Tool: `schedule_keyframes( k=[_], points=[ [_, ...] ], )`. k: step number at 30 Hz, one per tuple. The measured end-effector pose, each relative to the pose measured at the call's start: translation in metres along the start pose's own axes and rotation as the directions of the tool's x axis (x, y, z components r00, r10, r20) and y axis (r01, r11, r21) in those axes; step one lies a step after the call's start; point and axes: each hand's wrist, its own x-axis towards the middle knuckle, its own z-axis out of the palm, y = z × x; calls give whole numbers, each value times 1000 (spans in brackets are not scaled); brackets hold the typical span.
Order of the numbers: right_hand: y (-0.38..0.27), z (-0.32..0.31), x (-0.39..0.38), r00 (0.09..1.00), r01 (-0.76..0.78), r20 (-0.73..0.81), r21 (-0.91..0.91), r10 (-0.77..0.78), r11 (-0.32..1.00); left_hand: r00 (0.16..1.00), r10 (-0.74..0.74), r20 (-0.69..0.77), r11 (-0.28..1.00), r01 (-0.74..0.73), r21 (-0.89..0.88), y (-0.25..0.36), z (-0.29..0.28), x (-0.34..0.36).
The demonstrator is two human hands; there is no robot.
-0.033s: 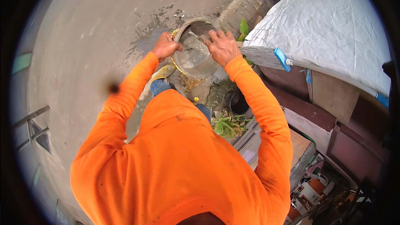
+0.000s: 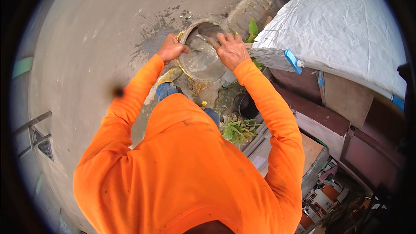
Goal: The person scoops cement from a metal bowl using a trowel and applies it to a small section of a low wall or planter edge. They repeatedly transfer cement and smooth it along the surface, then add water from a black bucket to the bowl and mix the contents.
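Note:
A round grey bucket (image 2: pixel 203 70), its inside smeared with grey wet-looking matter, is tilted so that its mouth faces me. Yellow cord or trim runs along its left rim. My left hand (image 2: pixel 172 48) is closed on that rim, thumb over the inner side. At the opposite side of the mouth, my right hand (image 2: pixel 232 50) has its fingers curled in over the opening. Something brownish, perhaps a handle, shows by its fingertips, but its kind is unclear. A pale edge shows inside the bucket near these fingers.
Wet splashes mark the concrete ground (image 2: pixel 95 30) left of the bucket. At right stands a structure under a white sheet (image 2: pixel 333 26), with a blue-headed tool (image 2: pixel 294 62) at its edge. A black pot (image 2: pixel 247 105) and a leafy plant (image 2: pixel 237 129) are nearer me.
The pale edge inside the bucket has shifted slightly, and my right hand has moved a little with it. My left hand keeps its hold on the rim.

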Motion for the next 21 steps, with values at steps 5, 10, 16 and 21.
schedule_keyframes(
  k=[5, 10, 16, 21],
  points=[
    [-12, 23, -40, 936, -239, 255, -49, 243, 970, 999, 14, -46, 998, -16, -55, -15, 8, 7],
    [-21, 26, -81, 794, -498, 459, 115, 399, 859, 996, 56, -66, 931, -76, -358, -15, 31, 16],
    [-21, 8, -80, 645, -697, 658, 297, 388, 653, 999, 41, -28, 967, -47, -251, -14, 68, 19],
    [-20, 6, -74, 578, -805, 769, 482, 272, 346, 999, 19, -29, 983, -24, -185, -20, 82, 15]
  ],
)
